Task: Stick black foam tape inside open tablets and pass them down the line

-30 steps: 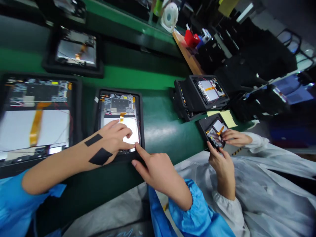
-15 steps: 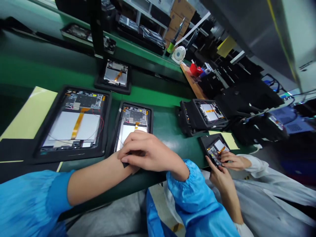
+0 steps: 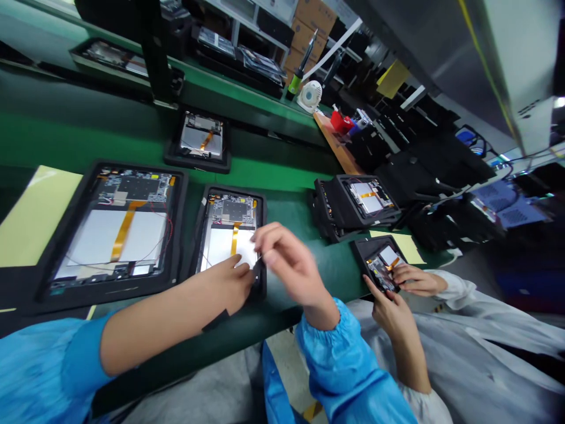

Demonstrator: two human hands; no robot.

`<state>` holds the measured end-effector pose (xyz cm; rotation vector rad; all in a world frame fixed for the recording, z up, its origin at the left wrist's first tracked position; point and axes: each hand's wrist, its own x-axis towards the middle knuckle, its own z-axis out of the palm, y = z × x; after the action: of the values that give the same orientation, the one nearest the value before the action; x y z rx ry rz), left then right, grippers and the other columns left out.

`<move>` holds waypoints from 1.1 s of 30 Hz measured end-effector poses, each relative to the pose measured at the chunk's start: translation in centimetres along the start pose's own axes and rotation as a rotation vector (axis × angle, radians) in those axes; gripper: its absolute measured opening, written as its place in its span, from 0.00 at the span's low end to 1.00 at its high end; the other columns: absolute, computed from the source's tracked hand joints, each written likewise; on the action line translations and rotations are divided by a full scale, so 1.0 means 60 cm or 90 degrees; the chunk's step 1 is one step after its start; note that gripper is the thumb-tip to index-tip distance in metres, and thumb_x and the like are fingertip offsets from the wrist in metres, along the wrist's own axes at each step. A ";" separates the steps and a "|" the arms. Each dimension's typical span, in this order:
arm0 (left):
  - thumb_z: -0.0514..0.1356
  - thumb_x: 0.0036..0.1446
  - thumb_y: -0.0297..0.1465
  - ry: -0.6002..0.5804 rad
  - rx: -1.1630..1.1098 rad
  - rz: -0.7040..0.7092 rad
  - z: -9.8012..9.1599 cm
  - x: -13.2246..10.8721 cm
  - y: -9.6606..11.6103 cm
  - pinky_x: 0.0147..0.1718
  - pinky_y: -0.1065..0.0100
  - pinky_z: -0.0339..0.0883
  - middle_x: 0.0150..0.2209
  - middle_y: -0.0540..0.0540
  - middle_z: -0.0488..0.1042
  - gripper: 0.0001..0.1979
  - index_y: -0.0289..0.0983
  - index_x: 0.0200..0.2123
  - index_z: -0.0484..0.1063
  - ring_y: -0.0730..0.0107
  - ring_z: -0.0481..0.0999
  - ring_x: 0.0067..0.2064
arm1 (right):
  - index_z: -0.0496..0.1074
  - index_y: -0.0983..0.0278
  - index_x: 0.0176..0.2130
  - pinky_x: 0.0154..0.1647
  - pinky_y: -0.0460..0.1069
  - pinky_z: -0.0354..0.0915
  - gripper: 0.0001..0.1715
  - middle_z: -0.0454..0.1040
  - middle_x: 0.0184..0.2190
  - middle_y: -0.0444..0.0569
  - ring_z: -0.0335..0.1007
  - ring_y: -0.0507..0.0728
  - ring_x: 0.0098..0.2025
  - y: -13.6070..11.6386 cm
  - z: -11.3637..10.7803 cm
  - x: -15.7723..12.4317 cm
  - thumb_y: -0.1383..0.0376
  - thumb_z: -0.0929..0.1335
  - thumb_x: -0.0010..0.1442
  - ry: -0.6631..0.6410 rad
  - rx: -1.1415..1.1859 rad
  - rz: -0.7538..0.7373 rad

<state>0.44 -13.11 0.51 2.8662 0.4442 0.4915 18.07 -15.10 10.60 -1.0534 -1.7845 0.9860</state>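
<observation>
An opened tablet (image 3: 223, 235) with a circuit board, white battery area and orange ribbon cable lies in a black foam tray in front of me. My left hand (image 3: 232, 282) is over its lower edge, fingers curled inward and closed. Just right of it, my right hand (image 3: 289, 262) is raised with thumb and fingers pinched together, slightly blurred. A small dark sliver shows between the two hands; I cannot tell which one grips it. On my left wrist sits a flat black patch (image 3: 215, 323), resembling tape. A second, larger opened tablet (image 3: 117, 229) lies in its tray to the left.
Another opened tablet (image 3: 202, 138) lies behind, and stacked trays (image 3: 359, 200) stand to the right. Yellow sheets (image 3: 37, 218) lie at the left. A co-worker's hands (image 3: 404, 288) handle a smaller device at right. A white fan (image 3: 310, 94) stands on the back shelf.
My right hand has lifted off my left wrist and moved right and slightly up, uncovering the left hand. The view has shifted a little.
</observation>
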 end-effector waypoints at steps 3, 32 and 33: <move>0.58 0.64 0.21 0.001 0.060 0.034 -0.017 0.003 -0.013 0.46 0.57 0.72 0.35 0.42 0.76 0.08 0.34 0.39 0.78 0.59 0.76 0.39 | 0.63 0.58 0.39 0.52 0.54 0.72 0.13 0.70 0.44 0.52 0.70 0.60 0.52 0.030 -0.008 -0.020 0.52 0.65 0.68 0.265 0.092 0.096; 0.48 0.62 0.19 -0.005 -0.297 0.021 -0.012 0.046 -0.075 0.47 0.65 0.73 0.45 0.43 0.79 0.20 0.38 0.52 0.70 0.64 0.78 0.47 | 0.44 0.62 0.74 0.61 0.57 0.69 0.38 0.71 0.62 0.62 0.70 0.59 0.65 0.132 0.047 -0.104 0.54 0.59 0.73 0.477 0.029 0.236; 0.48 0.62 0.19 -0.003 -0.284 0.021 -0.013 0.048 -0.082 0.47 0.65 0.72 0.44 0.44 0.78 0.19 0.38 0.51 0.70 0.63 0.78 0.47 | 0.46 0.62 0.73 0.60 0.56 0.70 0.37 0.73 0.60 0.61 0.71 0.59 0.63 0.132 0.054 -0.107 0.55 0.59 0.73 0.465 0.023 0.238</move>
<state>1.49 -7.45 0.85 2.4468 0.2475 0.5144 19.31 -18.93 0.67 -1.5155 -0.9907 0.7003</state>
